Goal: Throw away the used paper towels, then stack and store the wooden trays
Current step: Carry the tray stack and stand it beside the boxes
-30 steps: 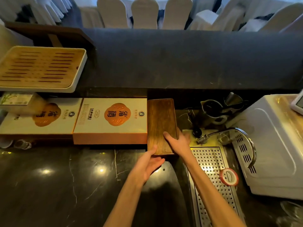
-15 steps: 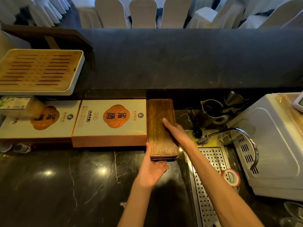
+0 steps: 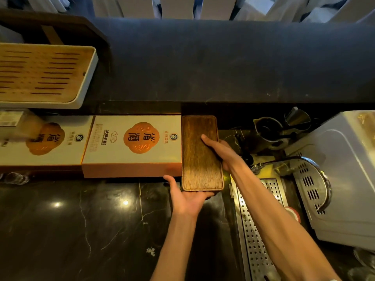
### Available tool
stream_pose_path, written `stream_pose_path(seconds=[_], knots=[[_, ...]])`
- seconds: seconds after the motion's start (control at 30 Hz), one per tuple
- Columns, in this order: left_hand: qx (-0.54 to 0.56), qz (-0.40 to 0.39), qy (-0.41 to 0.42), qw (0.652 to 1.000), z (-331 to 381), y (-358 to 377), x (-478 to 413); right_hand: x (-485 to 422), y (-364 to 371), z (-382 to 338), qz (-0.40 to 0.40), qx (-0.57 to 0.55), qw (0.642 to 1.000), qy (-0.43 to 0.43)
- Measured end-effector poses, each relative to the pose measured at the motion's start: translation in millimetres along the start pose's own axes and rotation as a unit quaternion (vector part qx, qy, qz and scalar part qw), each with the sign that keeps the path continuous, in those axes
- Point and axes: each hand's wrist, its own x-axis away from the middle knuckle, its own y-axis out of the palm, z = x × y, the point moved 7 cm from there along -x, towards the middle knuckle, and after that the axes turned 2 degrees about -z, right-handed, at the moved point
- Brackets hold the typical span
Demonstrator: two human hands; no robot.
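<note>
Dark marble forms the table (image 3: 81,230), with a perforated metal drain strip (image 3: 255,230) at the right. No used paper towels are seen, so that step is judged done. The wooden trays (image 3: 200,153) are stacked just right of a white box (image 3: 134,145). The left hand (image 3: 187,196) is cupped, open, against the near end; the right hand (image 3: 222,152) lies flat across the right edge, no closed grip. Only final seating appears left.

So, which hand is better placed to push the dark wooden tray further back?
Left hand: it cups the near end of the dark wooden tray. Right hand lies along its right edge.
</note>
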Motion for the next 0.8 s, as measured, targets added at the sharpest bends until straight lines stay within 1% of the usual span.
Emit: stream_pose_path(seconds=[0.07,0.13,0.27,0.4,0.47,0.57,0.67,0.8], knots=[[0.016,0.008,0.001,1.000,1.2,-3.0,0.2,-1.1,0.0,3.0,-0.011,-0.021,1.000,0.001],[0.008,0.014,0.005,1.000,4.9,-4.6,-5.0,-5.6,-0.9,3.7,-0.003,-0.024,1.000,-0.009],[-0.058,0.039,0.000,0.998,8.2,-3.4,-5.4,-6.6,1.2,-2.0,-0.006,0.008,1.000,-0.007],[-0.109,0.062,0.012,0.992,10.5,-1.3,-6.3,-8.7,0.3,-1.3,0.006,-0.011,1.000,-0.010],[-0.130,0.058,0.015,0.990,11.6,-0.3,-10.1,-11.3,-0.4,-1.0,0.007,-0.007,1.000,-0.024],[-0.116,0.067,0.018,0.991,12.8,-4.3,-13.4,-11.1,-1.1,0.8,0.001,-0.001,0.999,-0.048],[-0.110,0.057,0.028,0.992,12.3,-2.8,-13.4,-7.2,-0.8,-2.4,0.026,0.003,0.996,-0.083],[-0.166,0.049,0.068,0.983,10.1,3.6,-5.2,8.3,4.4,-3.1,0.014,0.013,0.997,-0.069]])
